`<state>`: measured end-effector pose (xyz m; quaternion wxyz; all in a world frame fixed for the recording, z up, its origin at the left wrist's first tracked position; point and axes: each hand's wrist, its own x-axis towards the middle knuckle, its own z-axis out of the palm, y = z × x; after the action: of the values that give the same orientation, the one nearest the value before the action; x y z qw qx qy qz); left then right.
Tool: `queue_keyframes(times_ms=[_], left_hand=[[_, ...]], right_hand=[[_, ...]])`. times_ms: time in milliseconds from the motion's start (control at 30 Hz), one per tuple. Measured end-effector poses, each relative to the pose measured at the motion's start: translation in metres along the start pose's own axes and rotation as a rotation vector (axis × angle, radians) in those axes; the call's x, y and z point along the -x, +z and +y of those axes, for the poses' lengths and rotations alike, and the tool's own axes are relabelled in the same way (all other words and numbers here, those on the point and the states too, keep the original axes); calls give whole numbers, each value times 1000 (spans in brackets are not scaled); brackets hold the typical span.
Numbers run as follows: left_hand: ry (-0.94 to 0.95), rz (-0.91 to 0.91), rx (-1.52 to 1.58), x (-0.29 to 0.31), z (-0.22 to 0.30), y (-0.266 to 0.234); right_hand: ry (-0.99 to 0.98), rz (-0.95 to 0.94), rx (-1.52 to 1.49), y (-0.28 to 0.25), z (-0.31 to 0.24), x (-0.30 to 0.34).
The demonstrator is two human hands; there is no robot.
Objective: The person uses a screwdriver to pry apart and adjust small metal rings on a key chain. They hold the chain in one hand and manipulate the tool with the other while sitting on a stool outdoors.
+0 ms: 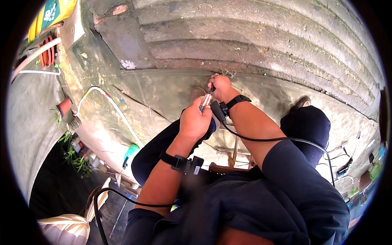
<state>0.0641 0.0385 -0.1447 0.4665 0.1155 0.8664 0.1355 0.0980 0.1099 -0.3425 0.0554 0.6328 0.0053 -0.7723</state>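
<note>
My left hand (pixel 195 120) is closed around a small tool with a striped red-and-white handle (pixel 207 99) and a dark, white-spotted end. Its tip points at my right hand (pixel 221 87), where the fingers pinch together around something dark and small. What kind of tool it is and what my right fingers hold are mostly hidden. Just past the right fingertips, a thin pale tangled wire (pixel 230 74) lies by the foot of the steps. Both hands meet above the concrete ground, between my knees.
Broad concrete steps (pixel 245 36) rise ahead. On the left a pale hose (pixel 116 108) curves over the ground, near a terracotta pot (pixel 64 107) and a green plastic container (pixel 131 152). Black cables (pixel 304 141) run from the wrist straps along my arms.
</note>
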Motion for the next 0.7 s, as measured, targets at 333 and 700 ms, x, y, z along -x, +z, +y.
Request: queue_keyframes(times_ms=[333, 700], left_hand=[[143, 34, -100, -1, -1, -10], [389, 280, -155, -3, -8, -5]], right_hand=[[102, -59, -141, 2, 3, 14], [57, 10, -82, 3, 3, 3]])
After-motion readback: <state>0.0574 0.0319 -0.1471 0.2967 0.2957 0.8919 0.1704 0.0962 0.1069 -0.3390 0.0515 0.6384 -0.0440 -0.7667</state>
